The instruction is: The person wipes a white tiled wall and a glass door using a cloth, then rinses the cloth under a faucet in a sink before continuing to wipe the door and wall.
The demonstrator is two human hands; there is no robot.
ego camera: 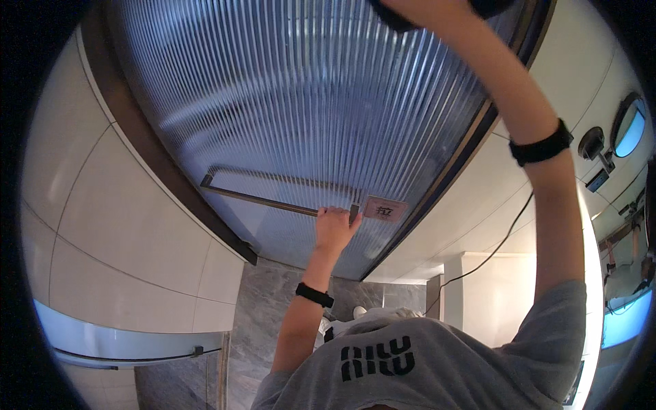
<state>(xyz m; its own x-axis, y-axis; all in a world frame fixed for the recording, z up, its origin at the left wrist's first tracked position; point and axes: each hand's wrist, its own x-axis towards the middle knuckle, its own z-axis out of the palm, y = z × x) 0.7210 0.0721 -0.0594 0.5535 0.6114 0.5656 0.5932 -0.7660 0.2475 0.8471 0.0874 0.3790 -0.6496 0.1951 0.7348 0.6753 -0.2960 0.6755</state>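
Note:
A ribbed glass door [307,113] in a dark frame fills the upper middle of the head view. Its long metal handle [256,199] runs across the lower part, and my left hand [335,225] grips the handle's right end, beside a small pink sign [385,208] with a character on it. My right arm is raised past the door's upper right. At the picture's top edge my right hand [430,11] is against a dark object [397,18], which is mostly cut off. The fingers there are hidden. Both wrists wear black bands.
Pale tiled walls [123,205] flank the door. Below lies a grey marble-look floor [261,307]. A black cable [505,241] hangs on the right near a round mirror [629,127] and a wall socket [597,180]. A glass panel [133,341] stands at lower left.

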